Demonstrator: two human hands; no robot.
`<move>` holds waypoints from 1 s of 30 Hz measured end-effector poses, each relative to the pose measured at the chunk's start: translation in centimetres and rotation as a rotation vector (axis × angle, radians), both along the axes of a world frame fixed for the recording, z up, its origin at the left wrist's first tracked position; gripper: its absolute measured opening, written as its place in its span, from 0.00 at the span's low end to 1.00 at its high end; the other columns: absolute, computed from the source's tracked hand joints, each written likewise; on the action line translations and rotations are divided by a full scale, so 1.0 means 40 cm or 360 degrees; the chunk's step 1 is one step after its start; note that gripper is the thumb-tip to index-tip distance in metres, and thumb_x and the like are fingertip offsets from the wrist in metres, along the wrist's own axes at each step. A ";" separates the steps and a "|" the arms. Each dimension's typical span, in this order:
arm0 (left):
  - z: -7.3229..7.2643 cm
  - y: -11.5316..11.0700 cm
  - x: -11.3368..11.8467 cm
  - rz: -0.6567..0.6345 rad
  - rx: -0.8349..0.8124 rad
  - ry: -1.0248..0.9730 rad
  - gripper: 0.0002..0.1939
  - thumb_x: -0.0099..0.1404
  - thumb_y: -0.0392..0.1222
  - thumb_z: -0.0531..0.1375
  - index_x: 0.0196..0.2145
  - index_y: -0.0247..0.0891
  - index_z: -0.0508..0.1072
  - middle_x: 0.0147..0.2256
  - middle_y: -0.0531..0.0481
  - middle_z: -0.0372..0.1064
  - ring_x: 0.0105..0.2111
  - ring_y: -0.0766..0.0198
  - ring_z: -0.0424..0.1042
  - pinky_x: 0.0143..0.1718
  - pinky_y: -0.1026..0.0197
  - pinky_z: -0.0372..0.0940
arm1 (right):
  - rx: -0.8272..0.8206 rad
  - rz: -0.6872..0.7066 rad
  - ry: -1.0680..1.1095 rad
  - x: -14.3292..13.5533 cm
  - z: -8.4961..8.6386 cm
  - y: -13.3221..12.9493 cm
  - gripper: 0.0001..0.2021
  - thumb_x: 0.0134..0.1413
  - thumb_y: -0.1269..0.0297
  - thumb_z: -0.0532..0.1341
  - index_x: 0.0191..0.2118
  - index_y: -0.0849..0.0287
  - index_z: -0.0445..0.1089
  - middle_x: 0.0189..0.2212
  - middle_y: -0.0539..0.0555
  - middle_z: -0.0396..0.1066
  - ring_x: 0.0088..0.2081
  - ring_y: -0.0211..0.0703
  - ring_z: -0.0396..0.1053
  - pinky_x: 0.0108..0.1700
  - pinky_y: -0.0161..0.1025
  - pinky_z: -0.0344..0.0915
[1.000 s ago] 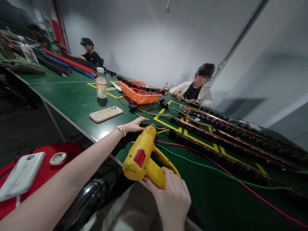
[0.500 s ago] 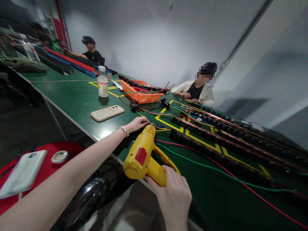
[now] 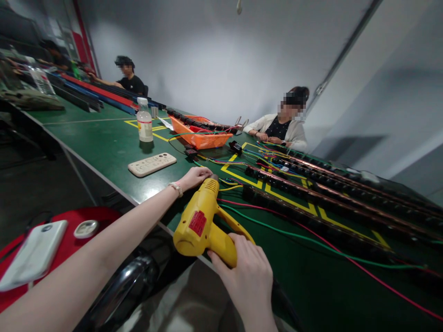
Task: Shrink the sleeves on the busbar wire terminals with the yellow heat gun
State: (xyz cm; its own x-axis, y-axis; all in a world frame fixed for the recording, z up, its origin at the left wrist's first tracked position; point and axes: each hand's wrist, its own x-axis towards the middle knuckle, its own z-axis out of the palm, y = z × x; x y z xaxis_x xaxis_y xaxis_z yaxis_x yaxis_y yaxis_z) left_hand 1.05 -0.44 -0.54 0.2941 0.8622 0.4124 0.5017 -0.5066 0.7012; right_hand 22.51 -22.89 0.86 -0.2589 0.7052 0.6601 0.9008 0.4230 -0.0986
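My right hand point(image 3: 244, 269) is wrapped round the handle of a yellow heat gun point(image 3: 199, 219) with a red label. Its metal nozzle point(image 3: 214, 177) points away from me, over the green tabletop. Just left of the nozzle is my left hand point(image 3: 194, 177), its fingers bent together at the ends of thin coloured wires point(image 3: 230, 186); what the fingertips pinch is hidden. Those wires run to a long black strip point(image 3: 277, 203) with clips along it. A red wire point(image 3: 263, 208) and a green wire point(image 3: 294, 235) lie loose to the right of the gun.
A beige phone case point(image 3: 152, 164), a drink bottle point(image 3: 144, 122) and an orange basket point(image 3: 197, 138) stand beyond my left hand. Several copper-coloured bars point(image 3: 332, 196) stretch to the right. A co-worker point(image 3: 280, 124) sits across the table. A white phone point(image 3: 34, 253) lies on a red stool point(image 3: 100, 216).
The view has shifted slightly, so most things appear a little further left. Both hands and the heat gun keep nearly the same pose over the table.
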 end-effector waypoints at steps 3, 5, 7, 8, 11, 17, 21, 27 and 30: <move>-0.006 0.001 0.000 -0.0006 -0.0012 -0.0046 0.21 0.63 0.50 0.50 0.37 0.30 0.74 0.33 0.45 0.72 0.33 0.64 0.68 0.37 0.64 0.62 | 0.0018 -0.0005 -0.0024 0.011 0.002 0.002 0.23 0.54 0.42 0.54 0.39 0.59 0.66 0.32 0.49 0.68 0.33 0.39 0.62 0.39 0.36 0.52; -0.008 -0.001 0.001 -0.0028 -0.0027 -0.0093 0.20 0.63 0.51 0.51 0.37 0.30 0.73 0.32 0.46 0.71 0.32 0.65 0.68 0.35 0.65 0.62 | 0.0045 0.0000 -0.0045 0.018 0.004 0.002 0.24 0.55 0.40 0.52 0.39 0.60 0.66 0.31 0.50 0.68 0.32 0.39 0.62 0.39 0.36 0.52; -0.008 -0.005 0.003 -0.0062 -0.0077 -0.0143 0.20 0.63 0.51 0.51 0.38 0.30 0.73 0.29 0.46 0.70 0.28 0.66 0.68 0.30 0.66 0.62 | 0.0074 0.0001 -0.0062 0.026 0.007 0.000 0.25 0.55 0.40 0.51 0.38 0.60 0.66 0.30 0.50 0.68 0.31 0.38 0.62 0.38 0.36 0.52; -0.007 -0.008 0.003 -0.0080 -0.0119 -0.0167 0.20 0.63 0.51 0.52 0.38 0.30 0.72 0.27 0.47 0.70 0.26 0.66 0.68 0.28 0.67 0.61 | 0.0089 -0.0001 -0.0071 0.031 0.007 -0.002 0.26 0.55 0.40 0.51 0.38 0.61 0.66 0.30 0.50 0.68 0.31 0.38 0.63 0.38 0.36 0.52; -0.003 -0.016 0.006 -0.0112 -0.0264 -0.0238 0.20 0.63 0.51 0.52 0.40 0.30 0.71 0.22 0.49 0.67 0.21 0.67 0.66 0.22 0.68 0.60 | 0.0126 -0.0021 -0.0094 0.050 0.005 -0.009 0.26 0.55 0.40 0.51 0.39 0.61 0.66 0.32 0.51 0.69 0.32 0.38 0.63 0.39 0.35 0.53; 0.009 -0.026 0.010 -0.0105 -0.0301 -0.0244 0.18 0.64 0.49 0.52 0.39 0.30 0.71 0.20 0.50 0.67 0.20 0.68 0.66 0.21 0.70 0.58 | 0.0132 -0.0089 -0.0149 0.087 0.002 -0.022 0.25 0.55 0.40 0.51 0.40 0.60 0.65 0.32 0.50 0.69 0.32 0.38 0.63 0.38 0.35 0.53; 0.015 -0.031 0.012 -0.0093 -0.0312 -0.0260 0.17 0.64 0.48 0.53 0.39 0.30 0.71 0.19 0.50 0.66 0.20 0.69 0.66 0.21 0.70 0.58 | 0.0157 -0.0168 -0.0195 0.098 0.006 -0.033 0.26 0.55 0.39 0.50 0.40 0.60 0.65 0.32 0.50 0.69 0.31 0.38 0.63 0.38 0.35 0.54; 0.020 -0.036 0.011 -0.0080 -0.0323 -0.0237 0.18 0.64 0.49 0.53 0.39 0.30 0.71 0.19 0.50 0.66 0.19 0.69 0.65 0.21 0.70 0.58 | 0.0198 -0.0197 -0.0245 0.098 0.013 -0.039 0.26 0.56 0.40 0.50 0.40 0.61 0.66 0.32 0.52 0.69 0.32 0.39 0.63 0.39 0.36 0.54; 0.021 -0.037 0.011 -0.0074 -0.0306 -0.0218 0.19 0.64 0.49 0.53 0.39 0.30 0.72 0.20 0.50 0.66 0.19 0.70 0.65 0.21 0.70 0.58 | 0.0259 -0.0237 -0.0271 0.094 0.014 -0.039 0.25 0.56 0.42 0.51 0.40 0.62 0.66 0.31 0.52 0.69 0.32 0.39 0.63 0.39 0.36 0.55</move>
State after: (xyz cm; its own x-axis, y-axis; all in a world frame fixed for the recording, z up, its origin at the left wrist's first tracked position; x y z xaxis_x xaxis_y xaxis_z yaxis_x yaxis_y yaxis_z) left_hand 1.48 -1.91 0.30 0.2876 0.9157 0.2806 0.3745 -0.3772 0.8471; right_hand 26.29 -24.43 1.42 -0.2772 0.6321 0.7236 0.9520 0.2823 0.1181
